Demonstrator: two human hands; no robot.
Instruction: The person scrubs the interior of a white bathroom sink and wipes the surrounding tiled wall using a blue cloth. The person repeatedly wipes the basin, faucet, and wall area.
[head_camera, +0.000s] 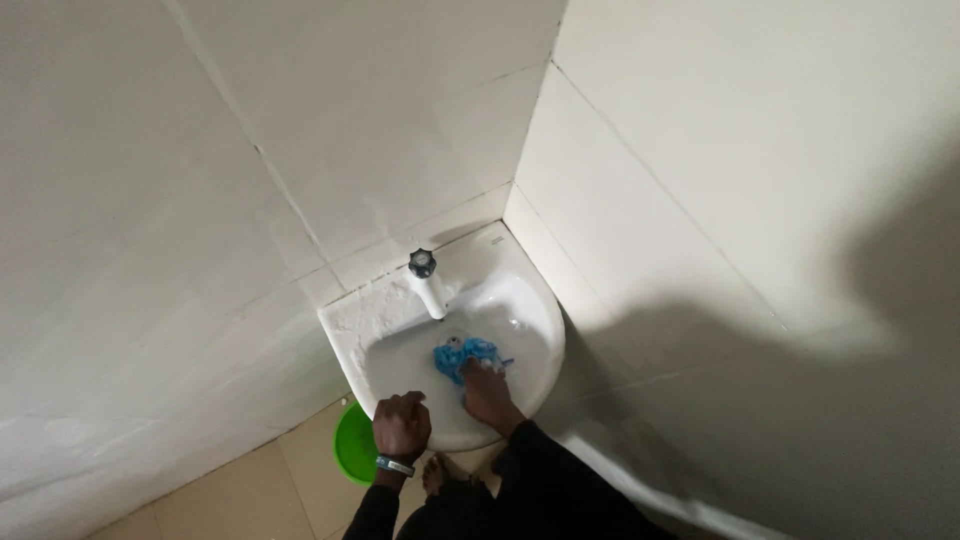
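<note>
I look down on a white corner basin (520, 300) with a tap (427, 283) at its 12 o'clock. My right grip (487, 392) presses a blue cloth (462, 357) into the bowl near the drain, while my left grip (401, 424) rests closed on the rim at 6 o'clock. A green bucket (352, 443) sits below at 7 o'clock

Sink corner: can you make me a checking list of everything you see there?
Surface: white corner sink, wet bowl, set against tiled walls.
Job's things: blue cloth in the bowl, below the white tap.
Clutter: green bucket on the floor under the sink.
Grips: right hand presses on the blue cloth; left hand rests on the sink's front rim, a wristband on its wrist.
Cables: nothing seen.
Surroundings: beige floor tiles; a bare foot below; a large shadow on the right wall.
</note>
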